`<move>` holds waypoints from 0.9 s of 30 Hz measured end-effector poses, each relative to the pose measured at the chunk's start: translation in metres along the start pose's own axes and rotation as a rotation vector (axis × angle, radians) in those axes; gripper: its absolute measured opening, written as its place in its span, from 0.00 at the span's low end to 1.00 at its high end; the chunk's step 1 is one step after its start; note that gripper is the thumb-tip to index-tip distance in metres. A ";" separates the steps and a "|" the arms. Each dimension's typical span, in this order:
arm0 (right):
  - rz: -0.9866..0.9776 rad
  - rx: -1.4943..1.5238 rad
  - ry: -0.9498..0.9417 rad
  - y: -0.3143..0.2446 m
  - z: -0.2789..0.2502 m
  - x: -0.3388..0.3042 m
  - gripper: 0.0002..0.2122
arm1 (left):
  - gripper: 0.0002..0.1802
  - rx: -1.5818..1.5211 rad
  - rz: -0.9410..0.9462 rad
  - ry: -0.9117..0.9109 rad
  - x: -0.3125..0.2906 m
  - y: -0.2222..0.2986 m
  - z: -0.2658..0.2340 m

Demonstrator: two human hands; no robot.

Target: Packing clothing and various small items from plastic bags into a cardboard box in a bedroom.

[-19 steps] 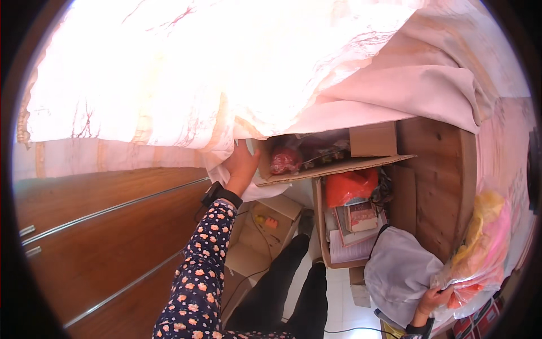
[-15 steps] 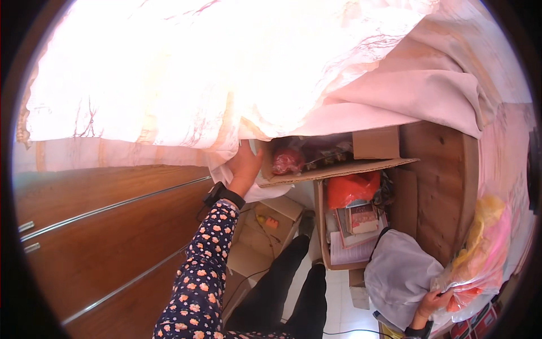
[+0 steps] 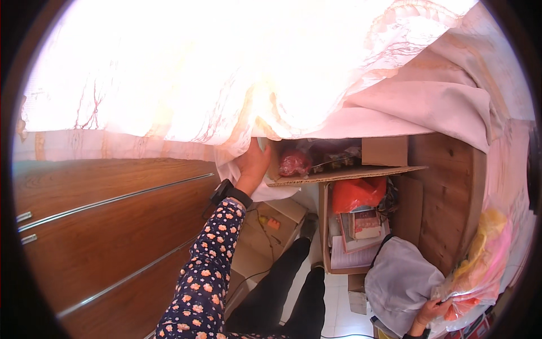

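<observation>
Plastic bag: clear, with yellow and pink showing point(image 3: 479, 263), at one to two o'clock from the right hand point(image 3: 433, 312).
Right hand: fingers closed on the bag's lower-left edge.
Pale cloth: the draped sheet point(image 3: 418, 107) spreads across twelve o'clock, its hem over the left hand point(image 3: 254, 164).
Left hand: fingertips partly hidden; cannot tell whether they grip.
Upper carton: its opening point(image 3: 385, 151) lies at three o'clock from the left hand, a red bundle point(image 3: 294, 164) inside.
Grey fabric: bunched point(image 3: 403, 282) at ten to eleven o'clock from the right hand.
Lower carton: books point(image 3: 364, 225) and a red bag point(image 3: 359, 193) inside, at four o'clock from the left hand.
</observation>
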State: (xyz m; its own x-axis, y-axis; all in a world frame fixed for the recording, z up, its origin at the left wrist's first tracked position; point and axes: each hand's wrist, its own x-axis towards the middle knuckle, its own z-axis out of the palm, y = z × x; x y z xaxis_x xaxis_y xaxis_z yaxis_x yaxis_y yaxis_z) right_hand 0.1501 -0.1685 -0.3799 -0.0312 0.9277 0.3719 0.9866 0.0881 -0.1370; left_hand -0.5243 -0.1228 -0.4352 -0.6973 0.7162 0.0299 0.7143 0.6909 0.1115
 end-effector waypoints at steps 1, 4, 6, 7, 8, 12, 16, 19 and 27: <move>-0.002 0.004 -0.001 0.002 0.001 -0.001 0.21 | 0.35 0.007 0.003 0.011 0.001 -0.001 0.000; -0.031 0.018 -0.006 0.019 0.004 -0.005 0.21 | 0.35 0.011 -0.003 0.008 0.005 -0.005 0.001; -0.019 -0.055 -0.047 0.041 0.008 -0.009 0.21 | 0.36 0.003 -0.009 -0.008 0.006 -0.003 0.000; -0.020 -0.058 -0.048 0.050 0.008 -0.013 0.21 | 0.35 0.011 -0.005 -0.005 0.006 0.000 0.001; -0.023 -0.064 -0.045 0.057 0.009 -0.015 0.21 | 0.35 0.022 -0.002 0.001 0.005 0.000 0.002; -0.030 -0.087 -0.037 0.071 0.011 -0.022 0.21 | 0.35 0.065 0.052 0.082 0.001 -0.002 0.009; -0.029 -0.085 -0.044 0.069 0.010 -0.021 0.22 | 0.34 0.098 0.078 0.119 -0.004 -0.006 0.014; -0.025 -0.096 -0.044 0.067 0.005 -0.021 0.22 | 0.34 0.082 0.102 0.036 -0.005 0.004 0.005; 0.005 -0.032 -0.020 -0.003 -0.003 -0.003 0.21 | 0.36 0.125 0.223 0.024 -0.005 -0.005 0.010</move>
State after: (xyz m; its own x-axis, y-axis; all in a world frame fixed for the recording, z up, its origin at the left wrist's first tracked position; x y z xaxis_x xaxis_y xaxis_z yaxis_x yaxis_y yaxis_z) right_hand 0.1474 -0.1722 -0.3779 -0.0295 0.9353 0.3526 0.9914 0.0723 -0.1089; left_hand -0.5237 -0.1287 -0.4463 -0.5219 0.8506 0.0638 0.8513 0.5241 -0.0240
